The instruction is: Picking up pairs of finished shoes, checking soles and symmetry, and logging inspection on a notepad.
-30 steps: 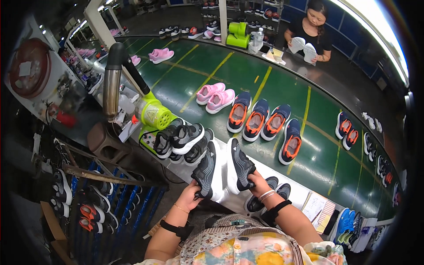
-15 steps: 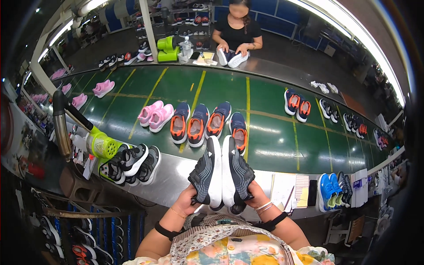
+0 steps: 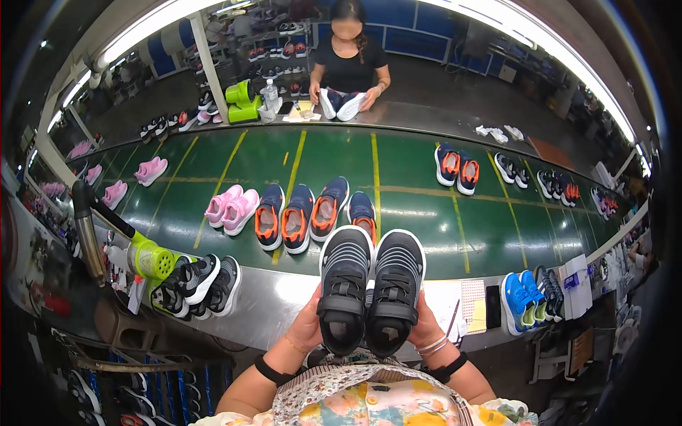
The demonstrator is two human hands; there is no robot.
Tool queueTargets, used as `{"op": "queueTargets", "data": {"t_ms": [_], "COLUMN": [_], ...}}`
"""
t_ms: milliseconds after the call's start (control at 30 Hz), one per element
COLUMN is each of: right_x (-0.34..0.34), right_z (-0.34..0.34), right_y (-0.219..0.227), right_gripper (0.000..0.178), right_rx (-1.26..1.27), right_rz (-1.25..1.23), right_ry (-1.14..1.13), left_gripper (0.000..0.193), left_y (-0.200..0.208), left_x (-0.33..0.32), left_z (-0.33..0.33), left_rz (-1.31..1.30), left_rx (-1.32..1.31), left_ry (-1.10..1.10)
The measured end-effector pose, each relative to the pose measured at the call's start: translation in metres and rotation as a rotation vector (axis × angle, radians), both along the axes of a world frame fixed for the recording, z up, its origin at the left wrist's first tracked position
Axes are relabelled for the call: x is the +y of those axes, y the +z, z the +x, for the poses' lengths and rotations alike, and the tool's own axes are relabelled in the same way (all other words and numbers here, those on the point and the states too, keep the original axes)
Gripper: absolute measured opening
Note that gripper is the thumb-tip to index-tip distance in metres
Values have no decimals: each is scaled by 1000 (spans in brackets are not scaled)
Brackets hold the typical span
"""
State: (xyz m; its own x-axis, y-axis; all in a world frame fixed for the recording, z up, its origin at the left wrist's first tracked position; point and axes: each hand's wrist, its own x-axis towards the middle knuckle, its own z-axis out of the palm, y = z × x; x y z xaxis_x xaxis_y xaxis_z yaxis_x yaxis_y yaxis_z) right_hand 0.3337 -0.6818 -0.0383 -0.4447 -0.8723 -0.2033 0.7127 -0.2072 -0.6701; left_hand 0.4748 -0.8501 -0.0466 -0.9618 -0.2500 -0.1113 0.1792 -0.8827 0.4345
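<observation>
In front of my body I hold a pair of black and grey sneakers side by side, uppers up and toes pointing away. My left hand point(image 3: 306, 324) is closed on the outer side of the left sneaker point(image 3: 346, 270). The right sneaker point(image 3: 396, 271) sits in the grip of my right hand point(image 3: 427, 323). Both have a strap over the instep and white soles, and their inner edges almost meet. My fingers are partly hidden behind the shoes. Just beyond the toes, a navy sneaker with orange lining point(image 3: 361, 211) is partly covered by them.
A green conveyor belt point(image 3: 419, 241) crosses ahead, carrying navy-orange and pink sneakers point(image 3: 232, 210). At left on the metal ledge point(image 3: 264, 298) are black sneakers point(image 3: 226, 287) and a green heat blower point(image 3: 150, 260). Papers, a phone point(image 3: 493, 307) and blue sneakers point(image 3: 523, 302) lie right. A co-worker point(image 3: 348, 64) handles shoes opposite.
The pair has turned from soles facing each other to uppers facing up. My view has shifted, so the belt's shoes appear further left. The co-worker's hands have moved apart on their shoes.
</observation>
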Motion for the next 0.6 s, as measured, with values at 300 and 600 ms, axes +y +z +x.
{"op": "queueTargets", "data": {"t_ms": [300,600], "right_x": [-3,-6], "right_z": [-3,0], "right_y": [12,24], "right_gripper": [104,101], "right_rx": [-8,79], "right_rz": [-112,-125], "right_ry": [300,311], "left_gripper": [99,101], "left_y": [0,-20], "left_x": [-5,-13], "left_z": [7,21], "left_rz": [-169,-202], "left_rx": [5,-91], "left_ry": [-225,-185]}}
